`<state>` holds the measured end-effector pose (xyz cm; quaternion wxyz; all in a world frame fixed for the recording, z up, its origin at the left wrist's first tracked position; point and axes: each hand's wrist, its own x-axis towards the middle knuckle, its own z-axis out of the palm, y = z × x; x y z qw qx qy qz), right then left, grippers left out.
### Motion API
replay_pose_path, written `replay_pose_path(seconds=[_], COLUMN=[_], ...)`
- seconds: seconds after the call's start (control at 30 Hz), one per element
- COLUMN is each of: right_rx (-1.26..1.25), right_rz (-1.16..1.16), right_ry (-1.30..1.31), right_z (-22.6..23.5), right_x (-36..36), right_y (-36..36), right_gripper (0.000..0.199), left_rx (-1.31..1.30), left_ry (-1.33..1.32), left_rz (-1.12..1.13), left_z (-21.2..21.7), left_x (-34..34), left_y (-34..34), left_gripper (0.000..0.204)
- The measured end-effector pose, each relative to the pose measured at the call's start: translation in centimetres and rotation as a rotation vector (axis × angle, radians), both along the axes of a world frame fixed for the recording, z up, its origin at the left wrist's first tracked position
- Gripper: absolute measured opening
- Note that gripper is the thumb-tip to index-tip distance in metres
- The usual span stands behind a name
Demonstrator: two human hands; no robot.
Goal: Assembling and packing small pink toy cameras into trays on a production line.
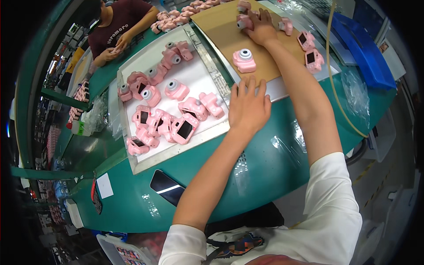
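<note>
My left hand (pixel 249 106) lies with its fingers stretched out over the near edge of a brown cardboard sheet (pixel 269 66), holding nothing. Just beyond its fingertips a pink toy camera (pixel 244 60) with a white lens ring stands alone. My right hand (pixel 262 28) reaches to the far part of the cardboard, its thumb and fingers about another pink toy camera (pixel 242 22); the hand partly hides it. Beside that hand sits one more toy camera (pixel 286 26). Two others, a farther one (pixel 305 40) and a nearer one (pixel 314 60), lie with dark screens up at the right edge.
Left of the cardboard, a white tray (pixel 161 157) holds several pink toy cameras. A phone (pixel 167 187) lies on the green table (pixel 247 176). A blue bin (pixel 364 53) and a pale hose (pixel 329 53) are at right. Across the table, a person (pixel 119 31) handles something small.
</note>
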<state>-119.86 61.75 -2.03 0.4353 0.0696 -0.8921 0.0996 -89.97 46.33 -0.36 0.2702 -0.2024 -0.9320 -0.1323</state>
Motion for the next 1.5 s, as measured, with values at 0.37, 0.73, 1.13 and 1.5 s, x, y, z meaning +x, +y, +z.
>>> replay_pose_path(seconds=[0.37, 0.73, 1.13, 1.5], right_rx=[-0.124, 0.220, 0.260, 0.226], right_rz=[0.676, 0.443, 0.048, 0.141], right_ry=[-0.184, -0.211, 0.051, 0.043], right_z=[5.1, 4.8, 3.0, 9.5], right_x=[13.9, 11.9, -0.3, 11.3], right_y=[-1.9, -2.7, -6.0, 6.6], right_gripper=[0.051, 0.047, 0.040, 0.047], left_rx=[-0.024, -0.015, 0.033, -0.021], left_ry=[-0.052, -0.015, -0.019, 0.002], left_rz=[0.001, 0.010, -0.009, 0.054], left_z=[0.3, 0.0, 0.3, -0.4], left_x=[-0.2, 0.1, -0.2, -0.3], left_y=[-1.4, -1.0, -0.9, -0.7], left_gripper=[0.042, 0.043, 0.043, 0.045])
